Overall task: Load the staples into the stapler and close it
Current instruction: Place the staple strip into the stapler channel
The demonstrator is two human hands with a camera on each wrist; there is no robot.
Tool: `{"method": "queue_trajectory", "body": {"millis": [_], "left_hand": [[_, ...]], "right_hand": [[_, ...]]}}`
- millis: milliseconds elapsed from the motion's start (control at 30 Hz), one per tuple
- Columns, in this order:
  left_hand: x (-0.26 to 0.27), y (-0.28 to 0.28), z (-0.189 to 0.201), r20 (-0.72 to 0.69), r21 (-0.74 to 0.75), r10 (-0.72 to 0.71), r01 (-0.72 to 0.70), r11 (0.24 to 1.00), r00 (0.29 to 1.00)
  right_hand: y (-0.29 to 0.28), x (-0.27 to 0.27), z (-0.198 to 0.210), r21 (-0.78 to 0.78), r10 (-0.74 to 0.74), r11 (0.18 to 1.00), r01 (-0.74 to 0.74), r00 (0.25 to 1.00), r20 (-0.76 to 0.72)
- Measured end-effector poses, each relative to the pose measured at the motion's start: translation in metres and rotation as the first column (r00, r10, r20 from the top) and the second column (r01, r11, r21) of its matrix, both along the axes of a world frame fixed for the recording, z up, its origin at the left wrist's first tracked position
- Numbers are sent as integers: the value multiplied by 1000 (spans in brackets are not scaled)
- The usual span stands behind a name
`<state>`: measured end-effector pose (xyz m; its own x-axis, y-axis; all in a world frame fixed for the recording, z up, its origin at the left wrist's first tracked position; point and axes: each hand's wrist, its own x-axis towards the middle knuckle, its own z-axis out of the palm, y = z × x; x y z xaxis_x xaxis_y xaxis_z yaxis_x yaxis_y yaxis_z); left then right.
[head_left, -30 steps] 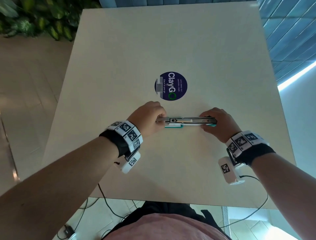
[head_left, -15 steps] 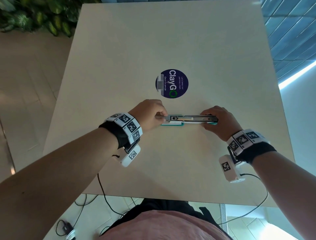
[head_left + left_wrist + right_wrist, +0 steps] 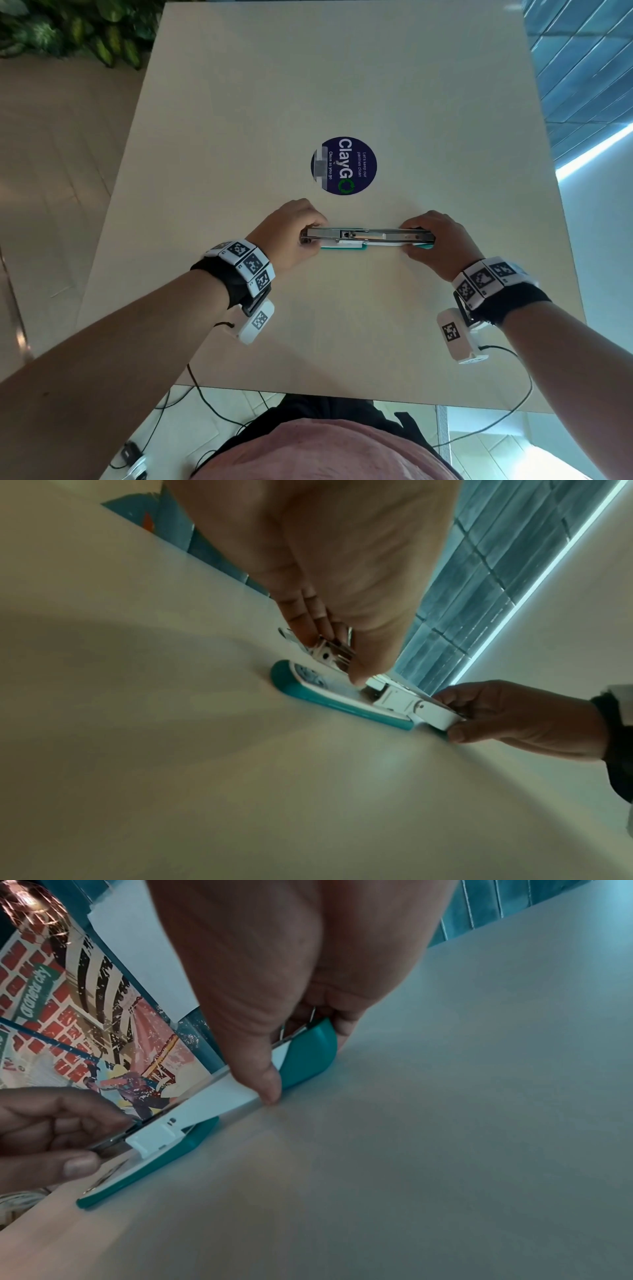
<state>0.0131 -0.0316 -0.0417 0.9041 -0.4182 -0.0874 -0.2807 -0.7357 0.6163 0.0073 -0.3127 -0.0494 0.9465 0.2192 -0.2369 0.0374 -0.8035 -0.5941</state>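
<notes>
The stapler (image 3: 368, 236) lies opened out flat on the beige table (image 3: 342, 85), with its long metal magazine facing up over white and teal parts. My left hand (image 3: 308, 237) pinches the metal left end of the magazine (image 3: 334, 650), above the teal base (image 3: 329, 702). My right hand (image 3: 416, 238) grips the right end, thumb (image 3: 263, 1074) against the white side and fingers behind the teal cover (image 3: 304, 1053). I cannot make out any staples in the channel.
A round dark blue sticker (image 3: 343, 166) is stuck on the table just beyond the stapler. Green plants (image 3: 68, 31) stand past the far left corner. Cables (image 3: 205, 401) hang below the near edge.
Both hands keep hold of the stapler's ends. The left fingers have slid a little to the left, showing more of the metal magazine's end.
</notes>
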Motion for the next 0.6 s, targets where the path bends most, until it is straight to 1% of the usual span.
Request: {"method": "queue_trajectory", "body": {"millis": [133,400,466,533,600], "left_hand": [[-3,2,-1,87,25,-61,59,998,994],[0,1,3,96,61,-127,122,991,987],[-1,4,1,75,24,-78,76,997,994],[-3,9,-3,23,-32,31,-30,999,999],[-5,16,-8,-33,-41,113,-114,993,993]], "right_hand": [[1,0,0,-7,6,1000,-6,1000,5],[1,0,0,-20,3,1000,-3,1000,4],[0,1,0,-22,4,1000,-4,1000,3],[0,2,0,-34,5,999,-4,1000,10],[-2,1,0,-55,-5,998,6,1000,18]]}}
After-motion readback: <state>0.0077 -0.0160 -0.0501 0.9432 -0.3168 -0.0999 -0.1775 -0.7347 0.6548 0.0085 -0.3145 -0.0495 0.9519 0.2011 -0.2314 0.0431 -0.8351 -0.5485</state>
